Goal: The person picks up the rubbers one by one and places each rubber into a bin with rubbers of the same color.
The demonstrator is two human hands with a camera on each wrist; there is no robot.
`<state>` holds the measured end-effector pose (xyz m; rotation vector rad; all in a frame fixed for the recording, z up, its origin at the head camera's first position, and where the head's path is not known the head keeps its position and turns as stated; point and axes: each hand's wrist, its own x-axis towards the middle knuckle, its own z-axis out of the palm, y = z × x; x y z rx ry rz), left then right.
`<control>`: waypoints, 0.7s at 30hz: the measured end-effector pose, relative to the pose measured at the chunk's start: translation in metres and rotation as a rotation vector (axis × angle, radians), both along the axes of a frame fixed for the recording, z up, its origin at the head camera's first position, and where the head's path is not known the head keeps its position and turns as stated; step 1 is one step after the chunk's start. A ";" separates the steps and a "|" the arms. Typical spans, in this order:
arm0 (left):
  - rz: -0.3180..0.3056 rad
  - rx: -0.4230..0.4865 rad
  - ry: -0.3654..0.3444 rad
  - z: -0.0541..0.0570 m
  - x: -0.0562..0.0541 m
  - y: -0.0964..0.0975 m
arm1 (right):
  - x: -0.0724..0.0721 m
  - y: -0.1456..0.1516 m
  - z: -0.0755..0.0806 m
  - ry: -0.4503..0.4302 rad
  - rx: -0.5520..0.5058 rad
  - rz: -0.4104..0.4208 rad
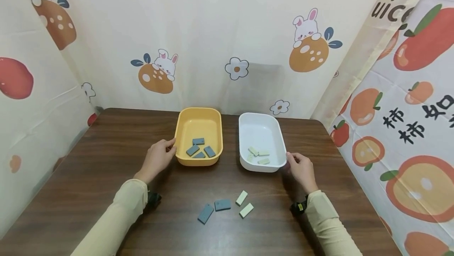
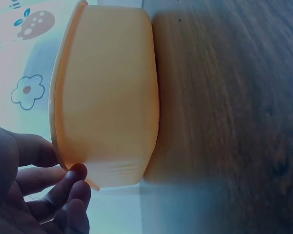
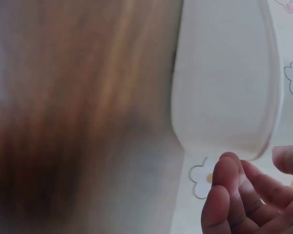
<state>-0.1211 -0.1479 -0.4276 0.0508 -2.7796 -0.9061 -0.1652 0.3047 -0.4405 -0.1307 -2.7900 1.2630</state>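
Observation:
On the left, a yellow plastic bin (image 1: 199, 163) holds several dark grey-blue blocks (image 1: 198, 141). My left hand (image 1: 159, 159) is at its near left side, thumb and fingertips pinching the rim, as the left wrist view shows. To the right stands a white plastic bin (image 1: 261, 168) with several pale green blocks (image 1: 263, 153) inside. At its near right corner is my right hand (image 1: 301, 169); in the right wrist view its fingertips (image 3: 229, 163) are right at the bin's rim, while the thumb is a little apart from it.
Two dark grey-blue blocks (image 1: 222, 204) and two pale green blocks (image 1: 246, 210) lie on the brown wooden table (image 1: 170, 232) in front of the bins. A printed curtain (image 1: 213, 86) hangs behind the table and along both sides. Dark bands circle both wrists.

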 end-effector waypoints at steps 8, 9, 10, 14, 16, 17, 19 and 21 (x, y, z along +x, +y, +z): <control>0.003 0.019 -0.043 0.001 0.001 0.000 | 0.011 -0.007 0.017 0.152 0.024 -0.030; 0.006 0.021 -0.046 0.001 0.001 0.000 | 0.013 -0.010 0.019 0.187 0.020 -0.028; 0.009 0.023 -0.048 0.001 0.002 0.000 | 0.014 -0.014 0.021 0.215 0.015 -0.019; 0.018 0.026 -0.046 0.002 0.002 0.000 | 0.020 -0.027 0.030 0.287 0.003 0.073; 0.020 0.027 -0.049 0.003 0.002 0.000 | 0.024 -0.033 0.035 0.296 0.014 0.132; 0.020 0.029 -0.052 0.003 0.001 0.000 | 0.025 -0.036 0.037 0.301 0.022 0.160; 0.019 0.034 -0.056 0.002 0.002 0.000 | 0.028 -0.042 0.039 0.309 0.029 0.217; 0.022 0.040 -0.054 0.002 0.002 -0.001 | 0.030 -0.048 0.040 0.323 0.036 0.280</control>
